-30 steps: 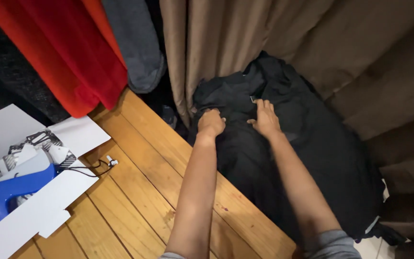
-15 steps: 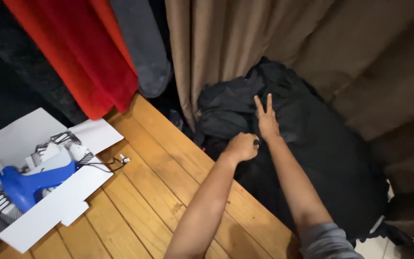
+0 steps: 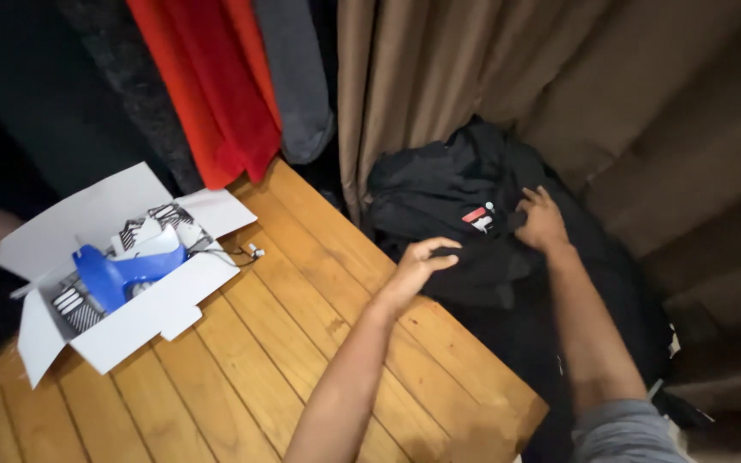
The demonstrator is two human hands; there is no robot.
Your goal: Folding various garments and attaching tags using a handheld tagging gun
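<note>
Our two grips: left hand and right hand both pinch one black garment.
One open white box sits on the tabletop; the garment's folds blur together.

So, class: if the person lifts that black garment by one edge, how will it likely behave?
The black garment lies crumpled in soft folds, so it would probably droop limply. It bunches under the right hand and left hand, so a push likely wrinkles rather than slides it.

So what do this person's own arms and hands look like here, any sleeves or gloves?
Both hands are bare, with no gloves. The left hand and its forearm show no sleeve. The right hand has a bare forearm too, with a grey sleeve pushed up near the elbow.
</note>
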